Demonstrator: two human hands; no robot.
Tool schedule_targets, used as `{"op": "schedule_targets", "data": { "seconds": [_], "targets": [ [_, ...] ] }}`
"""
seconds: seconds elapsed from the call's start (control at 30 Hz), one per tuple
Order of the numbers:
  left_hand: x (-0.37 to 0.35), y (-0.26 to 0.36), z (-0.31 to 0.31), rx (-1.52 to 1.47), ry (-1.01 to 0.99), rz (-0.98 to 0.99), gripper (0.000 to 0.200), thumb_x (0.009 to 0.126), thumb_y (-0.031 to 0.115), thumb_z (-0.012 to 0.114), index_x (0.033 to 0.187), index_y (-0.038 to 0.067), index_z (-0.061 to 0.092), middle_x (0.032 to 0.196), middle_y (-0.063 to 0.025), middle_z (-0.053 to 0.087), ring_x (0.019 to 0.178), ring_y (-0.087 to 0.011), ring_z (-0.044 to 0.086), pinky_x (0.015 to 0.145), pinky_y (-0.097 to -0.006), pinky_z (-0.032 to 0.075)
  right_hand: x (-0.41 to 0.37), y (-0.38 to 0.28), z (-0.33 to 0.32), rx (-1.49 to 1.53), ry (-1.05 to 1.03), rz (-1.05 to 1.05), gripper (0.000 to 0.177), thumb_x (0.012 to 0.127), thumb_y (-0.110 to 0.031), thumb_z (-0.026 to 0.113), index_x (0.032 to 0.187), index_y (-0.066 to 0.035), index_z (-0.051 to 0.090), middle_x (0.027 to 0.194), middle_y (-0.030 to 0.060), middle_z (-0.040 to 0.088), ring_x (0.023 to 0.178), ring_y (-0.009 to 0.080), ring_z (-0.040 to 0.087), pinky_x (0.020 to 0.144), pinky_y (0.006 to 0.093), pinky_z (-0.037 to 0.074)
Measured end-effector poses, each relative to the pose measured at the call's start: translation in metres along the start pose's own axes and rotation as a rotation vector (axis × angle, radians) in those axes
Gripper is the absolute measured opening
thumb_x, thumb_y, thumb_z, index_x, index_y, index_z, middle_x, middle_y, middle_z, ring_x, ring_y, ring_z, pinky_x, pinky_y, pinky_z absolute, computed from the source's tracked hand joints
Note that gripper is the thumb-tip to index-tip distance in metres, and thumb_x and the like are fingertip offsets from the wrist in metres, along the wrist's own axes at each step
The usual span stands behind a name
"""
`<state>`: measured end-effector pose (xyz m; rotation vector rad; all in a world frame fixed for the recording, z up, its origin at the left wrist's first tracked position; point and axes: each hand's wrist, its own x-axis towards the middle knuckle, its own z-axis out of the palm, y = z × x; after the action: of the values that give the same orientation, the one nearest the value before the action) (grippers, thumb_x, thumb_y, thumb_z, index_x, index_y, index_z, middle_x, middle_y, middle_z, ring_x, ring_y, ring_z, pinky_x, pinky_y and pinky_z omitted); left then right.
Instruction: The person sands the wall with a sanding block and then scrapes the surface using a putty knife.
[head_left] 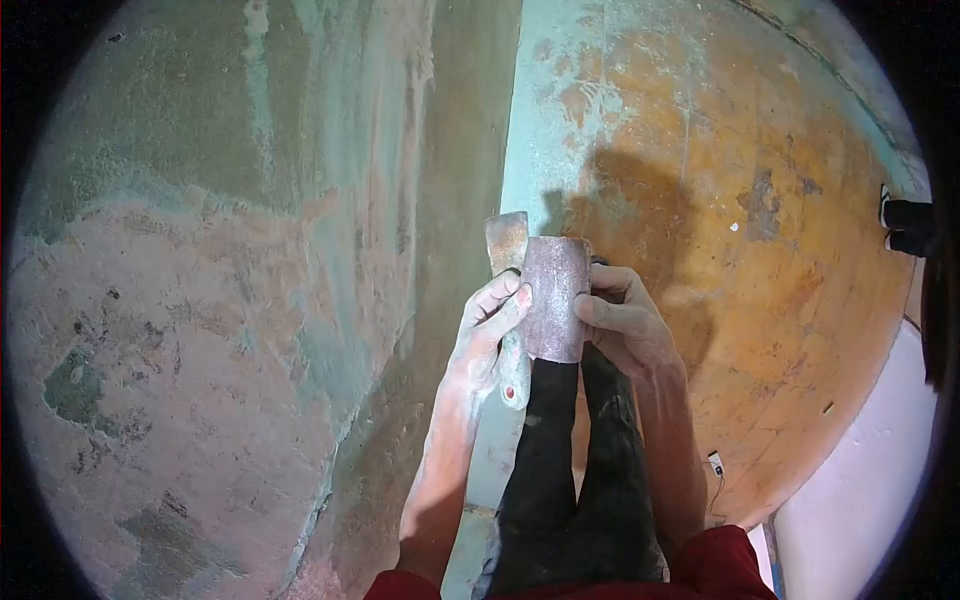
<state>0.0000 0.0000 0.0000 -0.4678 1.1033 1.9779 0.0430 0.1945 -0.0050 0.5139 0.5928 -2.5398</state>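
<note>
My left hand (485, 330), pale with dust, is closed round a putty knife (509, 240). The knife's worn, rust-stained blade points up, and its greenish handle hangs below my fingers. Beside it is a curved, greyish-brown sheet that looks like sandpaper (556, 300); my left thumb and fingertips touch its left edge. My right hand (630, 320) pinches the sheet's right side, thumb in front and the other fingers partly hidden behind. Both hands are in front of my dark trousers (570, 500).
A patchy green and pinkish wall (200, 300) rises at left, its paint and plaster worn. The orange-brown floor (770, 300) has peeled paint spots. Another person's dark-clothed legs (910, 225) are at far right. A white socket-like piece (715, 463) with a cable lies at lower right.
</note>
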Motion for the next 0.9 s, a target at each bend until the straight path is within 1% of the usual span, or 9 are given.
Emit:
{"op": "schedule_targets", "data": {
  "seconds": [0.2, 0.5, 0.53, 0.57, 0.63, 0.7, 0.8, 0.83, 0.9],
  "targets": [
    [0.002, -0.023, 0.026, -0.061, 0.120, 0.057, 0.012, 0.099, 0.017, 0.056, 0.091, 0.008, 0.058, 0.090, 0.0026, 0.061, 0.082, -0.0040, 0.054, 0.075, -0.0231, 0.046, 0.005, 0.015, 0.038, 0.268, 0.214, -0.228, 0.039, 0.086, -0.012, 0.071, 0.120, 0.005, 0.061, 0.100, 0.0068, 0.067, 0.086, 0.0119, 0.062, 0.077, 0.0255, 0.050],
    [-0.017, -0.033, -0.003, 0.011, 0.280, 0.154, 0.017, 0.098, 0.022, 0.059, 0.094, 0.006, 0.059, 0.088, 0.0030, 0.061, 0.080, -0.0042, 0.054, 0.075, -0.0217, 0.045, 0.021, 0.045, 0.077, -0.373, 0.559, -0.276, 0.021, 0.094, -0.009, 0.057, 0.107, 0.006, 0.065, 0.085, 0.0002, 0.062, 0.077, 0.0036, 0.052, 0.069, 0.0209, 0.043],
    [-0.022, -0.040, -0.011, 0.086, 0.372, 0.100, 0.016, 0.098, 0.021, 0.060, 0.094, 0.006, 0.060, 0.087, 0.0031, 0.061, 0.078, -0.0040, 0.054, 0.073, -0.0214, 0.044, 0.025, 0.044, 0.080, -0.465, 0.544, -0.211, 0.023, 0.094, -0.008, 0.057, 0.109, 0.008, 0.065, 0.084, 0.0021, 0.064, 0.079, 0.0039, 0.054, 0.073, 0.0215, 0.044],
    [-0.027, -0.050, -0.021, 0.161, 0.463, 0.047, 0.015, 0.098, 0.020, 0.060, 0.094, 0.005, 0.062, 0.086, 0.0032, 0.061, 0.075, -0.0037, 0.053, 0.071, -0.0211, 0.044, 0.041, 0.054, 0.085, -0.374, 0.539, -0.342, 0.030, 0.096, -0.007, 0.056, 0.120, 0.008, 0.061, 0.103, 0.0103, 0.069, 0.096, 0.0097, 0.061, 0.087, 0.0245, 0.046],
    [-0.044, -0.087, -0.048, 0.292, 0.466, 0.152, 0.017, 0.096, 0.020, 0.060, 0.097, 0.003, 0.065, 0.084, 0.0019, 0.064, 0.073, -0.0060, 0.056, 0.066, -0.0245, 0.045, 0.069, 0.039, 0.108, -0.453, 0.539, -0.406, 0.035, 0.097, -0.011, 0.056, 0.128, 0.005, 0.059, 0.100, 0.0009, 0.066, 0.074, 0.0026, 0.051, 0.062, 0.0192, 0.042],
    [-0.078, -0.102, -0.073, 0.532, 0.514, -0.193, 0.018, 0.094, 0.018, 0.060, 0.099, 0.002, 0.066, 0.082, -0.0027, 0.068, 0.073, -0.0093, 0.060, 0.063, -0.0303, 0.047, 0.121, 0.055, 0.114, -0.458, 0.516, -0.688, 0.038, 0.099, -0.013, 0.055, 0.133, 0.003, 0.055, 0.112, 0.0043, 0.068, 0.081, 0.0064, 0.054, 0.071, 0.0216, 0.044],
    [-0.110, -0.160, -0.122, 1.024, 0.403, 0.107, 0.022, 0.093, 0.022, 0.063, 0.096, 0.000, 0.066, 0.074, -0.0049, 0.066, 0.069, -0.0096, 0.059, 0.059, -0.0326, 0.046, 0.143, 0.060, 0.155, -0.428, 0.523, -0.477, 0.036, 0.101, -0.012, 0.049, 0.134, 0.003, 0.053, 0.131, 0.0160, 0.060, 0.119, 0.0159, 0.056, 0.104, 0.0277, 0.040],
    [-0.113, -0.161, -0.120, 1.035, 0.420, 0.093, 0.022, 0.093, 0.022, 0.063, 0.095, 0.000, 0.066, 0.074, -0.0052, 0.066, 0.069, -0.0097, 0.059, 0.059, -0.0325, 0.046, 0.156, 0.076, 0.159, -0.476, 0.560, -0.764, 0.036, 0.101, -0.008, 0.046, 0.135, 0.005, 0.051, 0.139, 0.0190, 0.053, 0.133, 0.0225, 0.047, 0.112, 0.0320, 0.034],
    [-0.120, -0.163, -0.116, 1.051, 0.453, 0.061, 0.023, 0.093, 0.023, 0.063, 0.095, 0.000, 0.066, 0.073, -0.0058, 0.065, 0.068, -0.0099, 0.058, 0.059, -0.0323, 0.046, 0.161, 0.094, 0.157, -0.453, 0.565, -0.808, 0.037, 0.101, -0.006, 0.045, 0.136, 0.005, 0.049, 0.143, 0.0196, 0.049, 0.137, 0.0257, 0.042, 0.113, 0.0338, 0.032]
  ]
}}
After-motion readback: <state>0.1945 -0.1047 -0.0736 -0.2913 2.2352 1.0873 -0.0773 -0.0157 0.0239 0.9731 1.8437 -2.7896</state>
